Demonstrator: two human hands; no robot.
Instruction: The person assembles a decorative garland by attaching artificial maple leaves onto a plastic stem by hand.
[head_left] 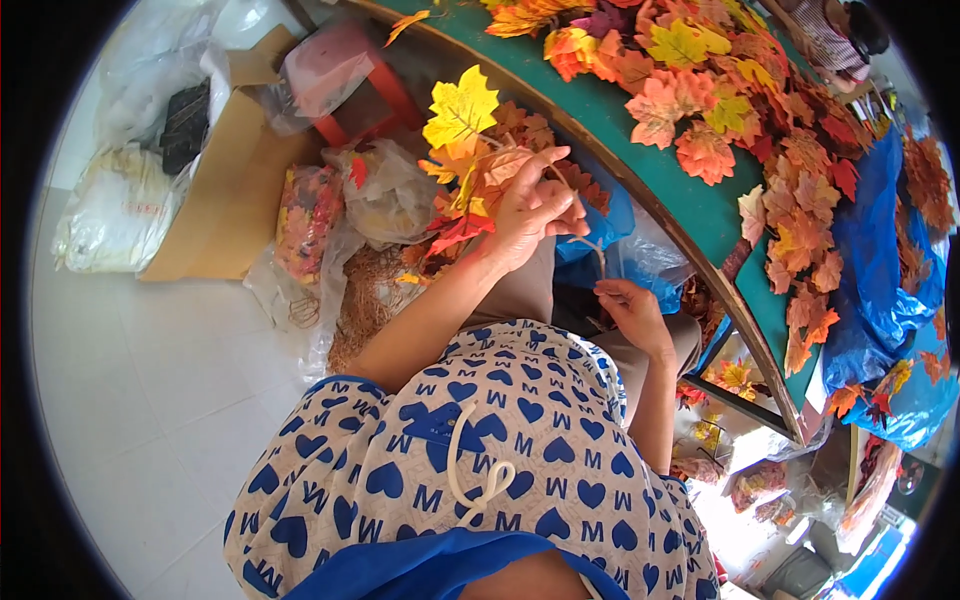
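My left hand (540, 208) is closed around a garland of artificial autumn leaves (468, 160), with yellow, orange and red leaves fanning out to its left. A thin brown stem (588, 243) runs from that hand down to my right hand (636, 318). My right thumb and fingers pinch the lower end of the stem above my lap. Some leaves on the garland are hidden behind my left hand and wrist.
A green table (590, 95) at the right carries a heap of leaf garlands (700, 75). Blue plastic bags (870, 235) hang at its far right. On the left stand a cardboard box (225, 190), a red stool (385, 100) and a clear bag of leaves (305, 220).
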